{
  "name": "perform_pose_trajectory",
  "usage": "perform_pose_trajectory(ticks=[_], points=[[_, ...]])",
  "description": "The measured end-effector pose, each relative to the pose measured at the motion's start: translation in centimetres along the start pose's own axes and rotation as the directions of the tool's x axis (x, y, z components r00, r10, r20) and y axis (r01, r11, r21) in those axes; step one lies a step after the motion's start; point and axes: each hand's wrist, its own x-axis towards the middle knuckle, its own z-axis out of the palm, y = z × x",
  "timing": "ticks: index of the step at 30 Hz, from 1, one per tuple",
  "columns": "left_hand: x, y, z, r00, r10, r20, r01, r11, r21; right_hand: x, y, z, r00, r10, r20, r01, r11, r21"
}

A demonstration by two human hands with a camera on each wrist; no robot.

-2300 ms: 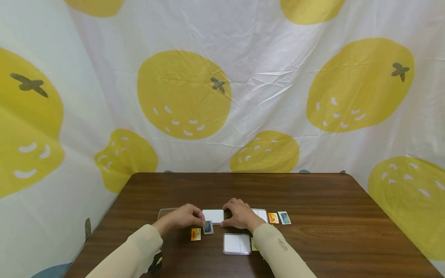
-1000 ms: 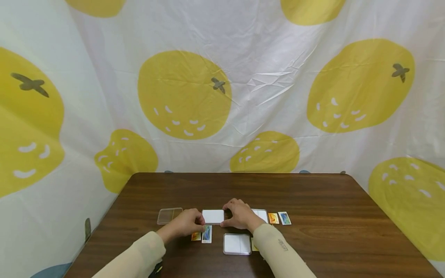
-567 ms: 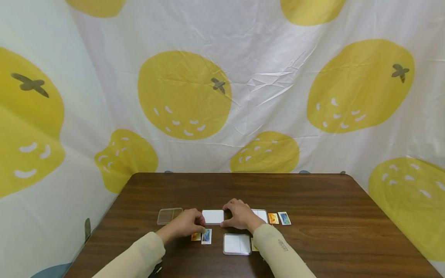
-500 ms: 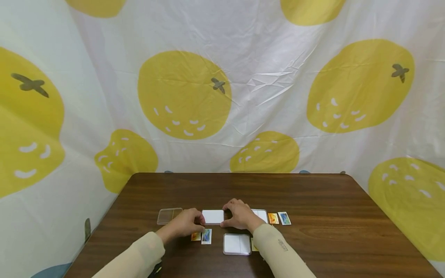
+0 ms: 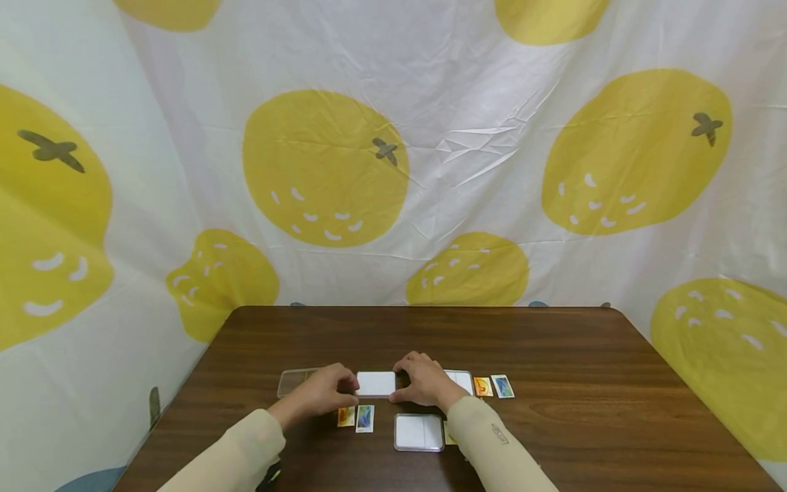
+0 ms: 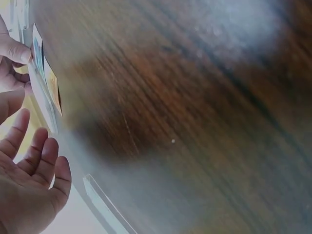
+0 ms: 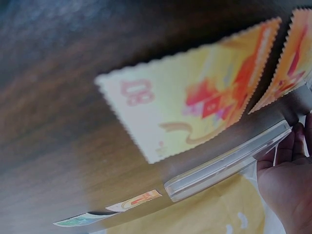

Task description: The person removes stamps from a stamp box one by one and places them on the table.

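In the head view my right hand [image 5: 421, 379] holds the right end of a flat white case [image 5: 376, 384] between thumb and fingers. My left hand [image 5: 322, 389] is at the case's left end, thumb and fingertips apart; the left wrist view shows its fingers [image 6: 35, 152] loosely bent around nothing. Whether it touches the case is unclear. Just in front of the case lie a blue stamp [image 5: 365, 418] and, left of it, an orange stamp [image 5: 346, 416], partly covered by the left hand.
A clear case [image 5: 294, 381] lies behind the left hand. Another white-filled case [image 5: 460, 381] is partly behind the right hand, with an orange stamp [image 5: 483, 386] and a blue stamp [image 5: 503, 386] beside it. Nearer sits a third white-filled case [image 5: 419, 432]; perforated stamps [image 7: 190, 92] lie under the right forearm.
My left hand has set the blue stamp down beside the orange one and released it. It has then moved back up to the white case's left end. The right hand has stayed put.
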Motion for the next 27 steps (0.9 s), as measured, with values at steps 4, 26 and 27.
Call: perform_pose_trajectory(ticks=[4, 26, 27], points=[[0.0, -0.2, -0.1, 1.000, 0.006, -0.015, -0.006, 1.000, 0.001, 0.0, 0.0, -0.1, 1.000, -0.003, 0.000, 0.003, 1.000, -0.006], [-1.2, -2.0, -2.1, 0.997, -0.018, -0.071, 0.015, 0.999, -0.036, 0.0, 0.0, 0.0, 1.000, -0.010, 0.000, 0.010, 1.000, 0.001], [-1.2, -2.1, -2.2, 0.997, -0.031, -0.075, 0.029, 0.999, -0.029, 0.0, 0.0, 0.0, 1.000, -0.010, 0.000, 0.010, 1.000, -0.001]])
